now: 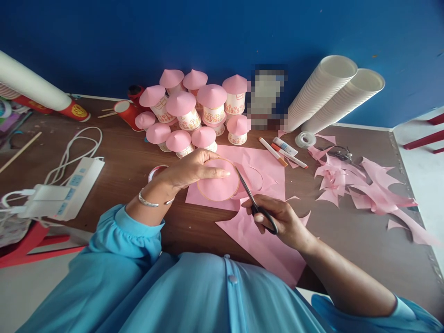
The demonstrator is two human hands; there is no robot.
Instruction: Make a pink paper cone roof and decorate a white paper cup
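My left hand (204, 169) pinches a pink paper circle (218, 187) with a brownish outline, thumb on top. In my right hand (274, 219) is a pair of dark-handled scissors (251, 196), its blades reaching up to the circle's right edge. Whether the blades are apart is too small to tell. Beneath both lies a pink paper sheet (270, 162) with another circle outline drawn on it. A second pink piece (256, 245) hangs toward my lap under my right hand.
Several paper cups with pink cone roofs (182, 108) stand behind my hands. To the right are stacked white cups (319, 92), markers (273, 151), clear tape (305, 139) and pink scraps (378, 185). On the left lie a power strip (79, 189) with cables and a red cup (127, 114).
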